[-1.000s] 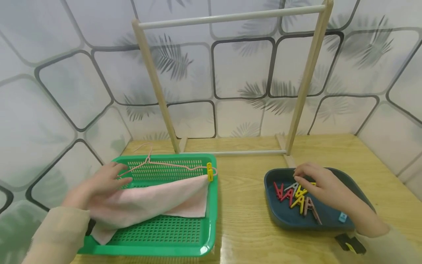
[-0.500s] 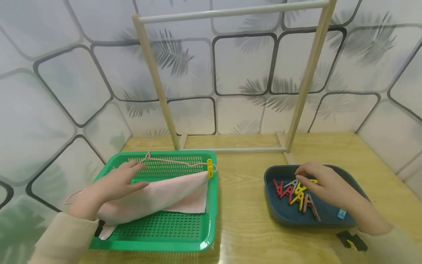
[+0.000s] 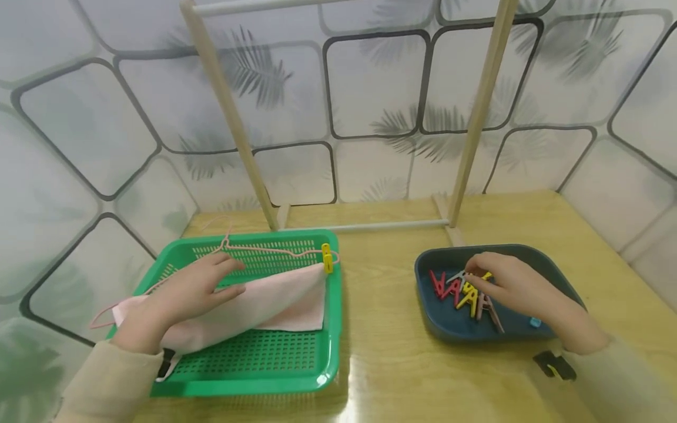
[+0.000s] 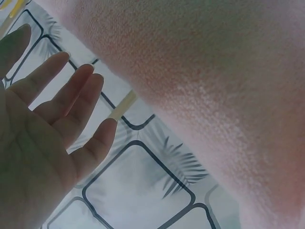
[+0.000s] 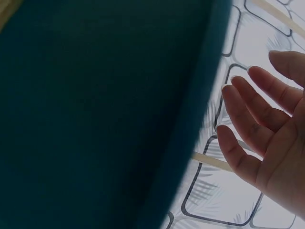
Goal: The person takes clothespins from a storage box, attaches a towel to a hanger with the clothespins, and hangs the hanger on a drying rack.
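Note:
My left hand [image 3: 198,288] hovers over a pink towel [image 3: 293,299] and a pink clothes hanger [image 3: 264,249] at the green basket [image 3: 332,329]. In the left wrist view its fingers are spread and hold nothing, apart from the towel. A yellow clothespin [image 3: 327,258] clips the towel's right corner to the hanger. Over the dark blue tray [image 3: 439,329], my right hand [image 3: 513,284] hangs with loosely bent, empty fingers, as the right wrist view shows. Beneath it lie red clothespins [image 3: 438,284], yellow clothespins [image 3: 468,298], a grey one and a brownish one [image 3: 489,311].
A wooden rack [image 3: 478,111] with a white bottom bar [image 3: 370,226] stands behind the basket and tray. A small blue clip [image 3: 535,322] lies at the tray's right side. Patterned walls enclose the wooden table [image 3: 381,364].
My left hand has moved right and inward over the towel, uncovering the hanger's left end. The right hand stays above the clothespins. The head view has tilted down slightly.

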A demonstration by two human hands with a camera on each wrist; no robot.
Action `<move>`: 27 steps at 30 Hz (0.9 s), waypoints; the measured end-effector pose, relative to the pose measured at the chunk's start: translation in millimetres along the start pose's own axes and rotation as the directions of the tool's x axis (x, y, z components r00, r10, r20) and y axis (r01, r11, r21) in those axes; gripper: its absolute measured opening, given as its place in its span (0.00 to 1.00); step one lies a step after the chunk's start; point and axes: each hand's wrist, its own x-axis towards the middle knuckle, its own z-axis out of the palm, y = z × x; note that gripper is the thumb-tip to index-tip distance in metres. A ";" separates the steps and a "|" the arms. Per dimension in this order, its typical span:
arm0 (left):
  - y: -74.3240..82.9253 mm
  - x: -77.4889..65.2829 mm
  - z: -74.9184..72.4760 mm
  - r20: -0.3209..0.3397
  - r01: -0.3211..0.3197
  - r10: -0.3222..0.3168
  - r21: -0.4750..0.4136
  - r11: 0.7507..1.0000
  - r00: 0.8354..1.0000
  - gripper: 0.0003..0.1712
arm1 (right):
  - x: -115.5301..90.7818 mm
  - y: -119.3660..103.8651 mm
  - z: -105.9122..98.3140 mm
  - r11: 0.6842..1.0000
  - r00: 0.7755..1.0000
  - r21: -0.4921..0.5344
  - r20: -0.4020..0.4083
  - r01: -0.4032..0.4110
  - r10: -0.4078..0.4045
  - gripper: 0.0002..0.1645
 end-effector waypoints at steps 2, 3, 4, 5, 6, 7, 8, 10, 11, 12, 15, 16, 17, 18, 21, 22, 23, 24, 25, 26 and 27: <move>-0.1 -0.1 -0.4 0.002 0.004 -0.004 -0.014 1.000 1.000 0.19 | 2.2 0.2 0.0 1.000 0.999 -0.011 0.032 -0.001 0.002 0.05; -0.4 -0.4 -0.4 0.005 0.006 -0.006 -0.023 1.000 1.000 0.18 | 3.3 0.3 0.1 1.000 0.999 -0.018 0.050 -0.001 0.002 0.05; -0.8 -0.8 -0.3 0.010 0.011 -0.011 -0.036 0.999 1.000 0.18 | 4.4 0.6 0.6 1.000 0.998 -0.023 0.066 0.001 0.000 0.05; -1.2 -1.1 -0.1 0.013 0.016 -0.015 -0.049 0.999 1.000 0.18 | 5.4 1.0 1.2 1.000 0.997 -0.027 0.083 0.003 0.000 0.05; -1.6 -1.4 0.2 0.016 0.021 -0.020 -0.062 0.998 1.000 0.18 | 6.5 1.5 2.1 0.999 0.995 -0.036 0.098 0.002 0.002 0.04; -2.1 -1.6 0.6 0.018 0.025 -0.024 -0.068 0.997 1.000 0.18 | 7.3 2.3 3.2 0.999 0.993 -0.047 0.115 0.001 0.004 0.04; -2.4 -1.9 0.9 0.021 0.029 -0.027 -0.071 0.997 0.999 0.18 | 7.9 3.2 4.5 0.998 0.991 -0.062 0.131 0.001 0.007 0.05; -2.7 -2.4 1.8 0.033 0.039 -0.036 -0.077 0.996 0.999 0.19 | 8.9 5.9 7.5 0.996 0.986 -0.087 0.169 0.002 0.012 0.06; -2.7 -2.6 2.3 0.038 0.043 -0.040 -0.078 0.996 0.999 0.20 | 8.7 7.2 8.9 0.995 0.983 -0.102 0.185 0.003 0.016 0.07; -2.7 -2.8 2.7 0.044 0.046 -0.043 -0.078 0.996 0.998 0.20 | 8.5 8.7 10.3 0.994 0.979 -0.114 0.201 0.005 0.018 0.07; -2.9 -2.6 3.8 0.052 0.047 -0.043 -0.073 0.996 0.998 0.20 | 6.6 13.3 14.3 0.992 0.969 -0.125 0.246 0.002 0.029 0.08; -3.0 -2.4 4.2 0.053 0.045 -0.042 -0.070 0.997 0.998 0.19 | 5.7 14.6 15.8 0.992 0.966 -0.125 0.255 -0.004 0.036 0.09; -3.1 -2.1 4.4 0.053 0.043 -0.039 -0.069 0.997 0.998 0.19 | 5.0 15.8 17.4 0.993 0.964 -0.120 0.264 -0.001 0.033 0.10; -3.2 -1.9 4.7 0.054 0.042 -0.038 -0.067 0.997 0.998 0.19 | 4.7 16.9 19.2 0.994 0.961 -0.112 0.274 0.002 0.029 0.11; -3.5 -1.8 5.4 0.065 0.047 -0.042 -0.070 0.996 0.997 0.19 | 4.0 18.5 26.0 0.994 0.957 -0.105 0.290 0.025 0.006 0.13; -3.6 -1.9 5.8 0.070 0.049 -0.044 -0.074 0.996 0.997 0.19 | 4.1 18.5 28.5 0.993 0.957 -0.109 0.291 0.044 -0.011 0.13; -3.7 -2.0 6.2 0.077 0.053 -0.047 -0.076 0.996 0.996 0.19 | 4.1 18.4 30.9 0.991 0.956 -0.119 0.290 0.067 -0.029 0.13; -3.8 -2.1 6.8 0.084 0.057 -0.050 -0.079 0.995 0.995 0.19 | 3.8 18.4 33.5 0.987 0.957 -0.136 0.288 0.083 -0.041 0.14; -3.8 -2.1 7.5 0.090 0.061 -0.053 -0.086 0.994 0.994 0.20 | 3.4 18.4 36.1 0.983 0.957 -0.151 0.286 0.099 -0.052 0.15; -3.8 -2.0 8.3 0.096 0.063 -0.055 -0.090 0.994 0.994 0.20 | 2.6 18.5 38.5 0.978 0.957 -0.173 0.284 0.119 -0.066 0.16; -3.8 -1.9 9.2 0.103 0.065 -0.055 -0.095 0.993 0.993 0.20 | 1.5 18.6 40.8 0.972 0.957 -0.196 0.282 0.132 -0.073 0.16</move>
